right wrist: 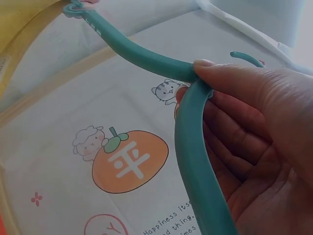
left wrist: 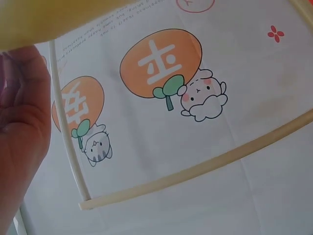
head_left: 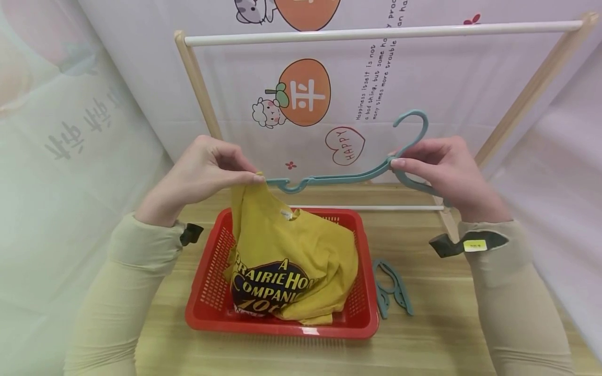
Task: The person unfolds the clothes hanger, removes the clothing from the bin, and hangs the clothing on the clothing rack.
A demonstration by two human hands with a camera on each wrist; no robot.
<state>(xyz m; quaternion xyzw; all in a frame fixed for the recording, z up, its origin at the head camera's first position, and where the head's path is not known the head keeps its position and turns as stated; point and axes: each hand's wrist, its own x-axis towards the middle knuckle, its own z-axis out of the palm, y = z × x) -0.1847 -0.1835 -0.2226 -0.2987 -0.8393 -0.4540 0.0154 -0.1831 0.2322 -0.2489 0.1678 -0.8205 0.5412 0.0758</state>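
My left hand (head_left: 211, 169) pinches the shoulder of a yellow T-shirt (head_left: 301, 245) between thumb and fingers. One end of a teal clothes hanger (head_left: 348, 179) reaches into the shirt beside those fingertips. At the middle joint, just below its hook, my right hand (head_left: 439, 167) grips the hanger; the right wrist view shows the thumb (right wrist: 230, 78) pressed on that joint. The hanger's other arm slopes down past the right hand. Most of the shirt, printed with dark lettering, droops into a red basket (head_left: 282, 329). In the left wrist view, yellow cloth (left wrist: 58, 19) covers the fingertips.
A rack with a white top rail (head_left: 385, 34) and wooden posts (head_left: 531, 94) stands behind the basket. On the wooden table (head_left: 437, 334), right of the basket, lies a folded teal hanger (head_left: 392, 287). A printed white cloth hangs behind the rack.
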